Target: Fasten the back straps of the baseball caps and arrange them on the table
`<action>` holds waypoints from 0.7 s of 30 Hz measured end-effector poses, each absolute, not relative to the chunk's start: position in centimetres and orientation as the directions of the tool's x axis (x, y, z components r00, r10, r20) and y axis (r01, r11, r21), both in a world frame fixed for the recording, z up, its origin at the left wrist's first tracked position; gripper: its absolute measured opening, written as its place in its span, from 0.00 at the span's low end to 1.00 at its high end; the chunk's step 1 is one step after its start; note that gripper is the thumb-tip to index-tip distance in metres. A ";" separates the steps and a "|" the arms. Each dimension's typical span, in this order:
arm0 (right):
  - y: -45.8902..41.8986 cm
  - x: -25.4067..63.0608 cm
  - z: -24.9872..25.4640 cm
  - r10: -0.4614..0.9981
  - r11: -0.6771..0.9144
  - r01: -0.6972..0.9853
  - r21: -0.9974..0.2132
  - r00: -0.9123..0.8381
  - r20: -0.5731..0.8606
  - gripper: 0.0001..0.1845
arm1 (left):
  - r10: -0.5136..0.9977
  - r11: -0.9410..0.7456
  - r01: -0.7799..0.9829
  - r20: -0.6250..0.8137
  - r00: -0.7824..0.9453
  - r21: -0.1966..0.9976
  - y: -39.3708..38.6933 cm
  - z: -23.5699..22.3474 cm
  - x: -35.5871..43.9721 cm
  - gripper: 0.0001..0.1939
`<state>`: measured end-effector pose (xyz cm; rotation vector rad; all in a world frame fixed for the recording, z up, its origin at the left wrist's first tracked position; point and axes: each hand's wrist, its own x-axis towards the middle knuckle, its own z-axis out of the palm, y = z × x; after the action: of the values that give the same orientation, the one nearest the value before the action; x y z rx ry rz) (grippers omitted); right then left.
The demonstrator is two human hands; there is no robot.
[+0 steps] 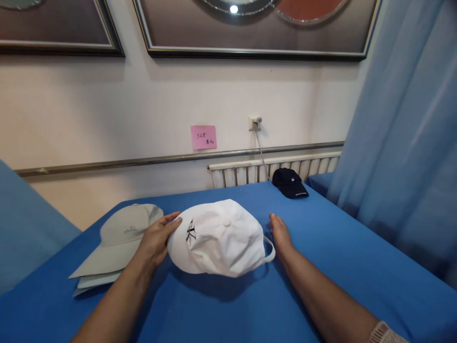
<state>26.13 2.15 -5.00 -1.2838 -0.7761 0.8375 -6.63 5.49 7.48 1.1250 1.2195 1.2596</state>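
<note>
our left hand (pixel 153 240) pinches the white cap (pixel 224 238) mid-view by its brim (pixel 175 255); our right hand (pixel 281 236), open, is beside the strap (pixel 270 258), at three o'clock. at nine, a stack (pixel 123 228) is made; the black cap (pixel 290 183) lies apart at two. ours, we judge, isn't laid down yet.

Left hand (pixel 157 239) is partly hiding stacked grey fabric caps (pixel 119 233); top edge is cropping dark-framed rectangular pictures (pixel 257 39); black fabric cap (pixel 286 178) is carrying illegible brim lettering (pixel 301 194).
</note>
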 end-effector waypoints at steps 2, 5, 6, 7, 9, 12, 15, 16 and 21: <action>2.1 26.9 -4.3 0.867 0.067 -0.174 -0.983 0.498 -0.029 0.30 | 0.987 0.127 -0.007 -0.126 0.097 0.992 7.4 7.2 -6.2 0.20; 1.2 25.9 -3.3 0.979 -0.039 -0.432 -0.901 0.162 -0.120 0.33 | 0.944 0.189 0.093 -0.207 0.258 0.978 9.8 6.6 -5.0 0.16; 0.7 25.3 -3.0 0.991 -0.115 -0.487 -0.866 -0.001 -0.132 0.35 | 0.934 0.180 0.126 -0.210 0.288 0.976 10.5 6.4 -4.4 0.16; 0.3 24.6 -2.7 0.983 -0.179 -0.507 -0.843 -0.126 -0.132 0.36 | 0.930 0.155 0.167 -0.201 0.309 0.974 11.1 6.3 -3.6 0.17; -0.4 23.4 -2.5 0.948 -0.254 -0.485 -0.836 -0.296 -0.117 0.35 | 0.926 0.077 0.270 -0.169 0.338 0.960 12.2 6.1 -2.0 0.20; -0.3 22.5 -2.9 0.965 -0.204 -0.503 -0.840 -0.248 -0.086 0.26 | 0.939 -0.019 0.370 -0.110 0.324 0.929 14.3 6.2 0.7 0.24; 0.9 22.6 -4.0 0.988 -0.062 -0.500 -0.864 0.090 -0.123 0.25 | 0.971 -0.138 0.411 0.040 0.237 0.901 16.7 6.7 2.9 0.24; 1.4 22.8 -4.4 0.970 -0.027 -0.478 -0.878 0.199 -0.138 0.25 | 0.973 -0.189 0.423 0.112 0.201 0.886 17.2 7.0 3.4 0.23; 2.9 23.4 -5.7 0.899 0.013 -0.392 -0.920 0.407 -0.160 0.22 | 0.915 -0.359 0.490 0.402 0.018 0.795 14.0 6.6 3.8 0.20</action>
<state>23.39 2.86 -5.71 -1.1481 -0.5623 1.0928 3.76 13.98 6.57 1.8658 1.4311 1.2971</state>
